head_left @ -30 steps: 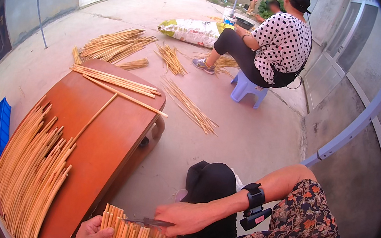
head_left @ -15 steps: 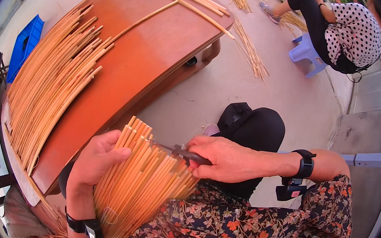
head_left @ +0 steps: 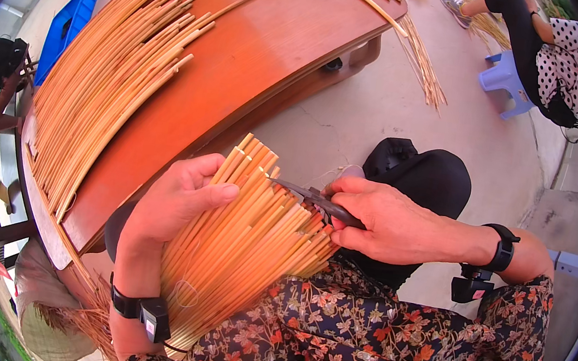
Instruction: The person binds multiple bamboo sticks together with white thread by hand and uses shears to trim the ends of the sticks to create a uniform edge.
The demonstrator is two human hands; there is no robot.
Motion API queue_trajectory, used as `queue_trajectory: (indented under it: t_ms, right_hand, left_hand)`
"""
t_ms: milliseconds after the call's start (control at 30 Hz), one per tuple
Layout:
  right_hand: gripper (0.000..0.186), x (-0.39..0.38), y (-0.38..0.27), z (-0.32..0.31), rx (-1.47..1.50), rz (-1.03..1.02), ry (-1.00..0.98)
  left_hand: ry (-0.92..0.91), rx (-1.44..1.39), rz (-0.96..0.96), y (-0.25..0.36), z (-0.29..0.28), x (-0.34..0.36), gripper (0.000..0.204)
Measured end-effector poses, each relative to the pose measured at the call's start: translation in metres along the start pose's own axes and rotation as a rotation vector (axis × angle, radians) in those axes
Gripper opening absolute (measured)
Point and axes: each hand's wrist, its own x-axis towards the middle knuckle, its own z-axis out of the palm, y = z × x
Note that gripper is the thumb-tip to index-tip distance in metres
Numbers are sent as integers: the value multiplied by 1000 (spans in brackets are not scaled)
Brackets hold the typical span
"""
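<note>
A thick bundle of straw-coloured stalks [head_left: 245,247] lies across my lap, its cut ends fanned upward at uneven heights. My left hand [head_left: 190,193] is wrapped round the bundle's left side, with the thumb across the front. In my right hand [head_left: 385,218] is a pair of dark shears [head_left: 322,203], their narrow tip touching the stalk ends near the top of the bundle. Whether the blades are apart is hard to see. A thin loop of string or fibre [head_left: 184,294] hangs on the front of the bundle.
A reddish-brown table [head_left: 261,54] stands ahead to the left, with a wide row of stalks [head_left: 108,93] on it. Behind it is a blue crate [head_left: 66,30]. More stalks [head_left: 422,67] lie beyond the table. Far right, a person [head_left: 576,71] sits on a pale purple stool [head_left: 506,84].
The view has shifted, so the table sits higher and the bundle more to the right. The shears' tip is now at the upper stalk ends; both hands keep their hold.
</note>
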Motion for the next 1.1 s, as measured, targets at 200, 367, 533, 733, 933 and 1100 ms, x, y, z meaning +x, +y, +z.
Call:
queue_trajectory:
  t_ms: [200, 367, 533, 733, 933, 1100]
  right_hand:
    - [18, 5, -2, -6, 10, 23, -12]
    - [20, -12, 10, 3, 16, -44, 84]
    - [15, 5, 13, 18, 173, -108, 16]
    - [18, -4, 20, 18, 195, -109, 68]
    - [18, 0, 20, 11, 183, -74, 42]
    - [20, 3, 25, 13, 236, -78, 23]
  left_hand:
    - [8, -31, 4, 6, 1, 3, 38]
    - [10, 208, -18, 11, 3, 8, 33]
    - [76, -46, -21, 7, 6, -18, 35]
    - [-16, 98, -35, 7, 1, -4, 24]
    - [-12, 144, -23, 18, 5, 1, 26]
    - [-2, 145, -12, 14, 6, -1, 25]
